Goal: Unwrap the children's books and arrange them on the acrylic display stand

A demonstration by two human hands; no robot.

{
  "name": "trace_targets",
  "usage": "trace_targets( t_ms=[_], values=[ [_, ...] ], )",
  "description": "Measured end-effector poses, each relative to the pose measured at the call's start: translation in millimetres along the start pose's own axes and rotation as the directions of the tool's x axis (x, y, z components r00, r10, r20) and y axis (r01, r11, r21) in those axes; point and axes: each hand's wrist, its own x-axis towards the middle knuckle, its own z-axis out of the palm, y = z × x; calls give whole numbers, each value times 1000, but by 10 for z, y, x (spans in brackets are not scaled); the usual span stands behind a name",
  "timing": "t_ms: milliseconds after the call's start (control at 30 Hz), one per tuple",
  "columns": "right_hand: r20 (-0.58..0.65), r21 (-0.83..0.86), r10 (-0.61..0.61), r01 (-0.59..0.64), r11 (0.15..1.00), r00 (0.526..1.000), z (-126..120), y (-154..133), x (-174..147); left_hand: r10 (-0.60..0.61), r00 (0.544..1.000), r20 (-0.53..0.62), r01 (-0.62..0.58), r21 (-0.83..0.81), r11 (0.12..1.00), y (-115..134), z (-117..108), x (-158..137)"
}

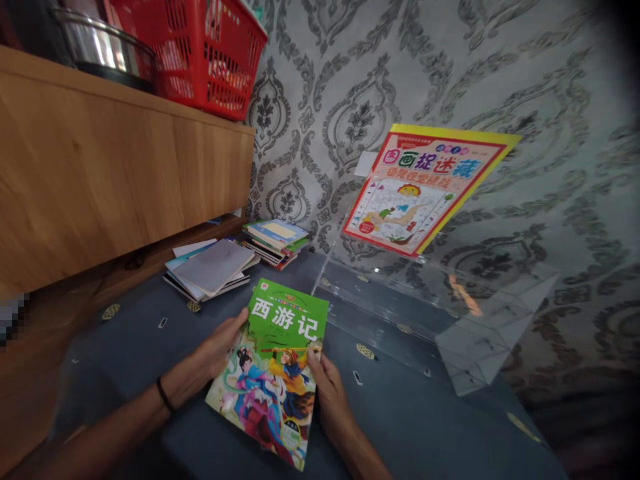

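Observation:
Between my two hands is a green picture book [273, 373] with large white characters and colourful costumed figures on its cover. My left hand [223, 347] grips its left edge, the fingers partly hidden behind it. On the right edge, my right hand [327, 383] holds on with the thumb over the cover and the other fingers mostly out of sight. Beyond the book, to the right, a clear acrylic stand [400, 293] bears a red and yellow activity book [413, 193] leaning back near the wall.
Two piles lie at the back left: books and a grey-covered notebook [217, 267], and a book stack [277, 233]. A wooden cabinet [125, 173] rises on the left, with a red basket [210, 60] and a metal pot [107, 47] on top. A dark patterned cloth [400, 413] covers the surface.

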Motion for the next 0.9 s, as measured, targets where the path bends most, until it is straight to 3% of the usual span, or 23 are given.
trace_targets(
  t_ms=[100, 200, 433, 633, 900],
  values=[
    [33, -2, 10, -10, 1000, 999, -15, -10, -12, -8, 998, -58, 9, 17, 1000, 57, -13, 40],
    [59, -19, 36, -35, 999, 998, -19, -23, -24, 53, 992, -111, -54, -3, 999, 153, 29, 85],
    [31, 23, 71, -71, 997, 997, -30, 3, -24, 52, 989, -135, -58, -37, 998, 172, 98, 223],
    [3, 84, 137, -137, 987, 991, -37, 18, 8, -46, 999, -11, 43, -188, 981, 68, 40, 297],
    [-27, 79, 131, -129, 989, 991, -45, 20, -6, -68, 998, 10, 69, -217, 974, 20, -44, 318]
  ],
)
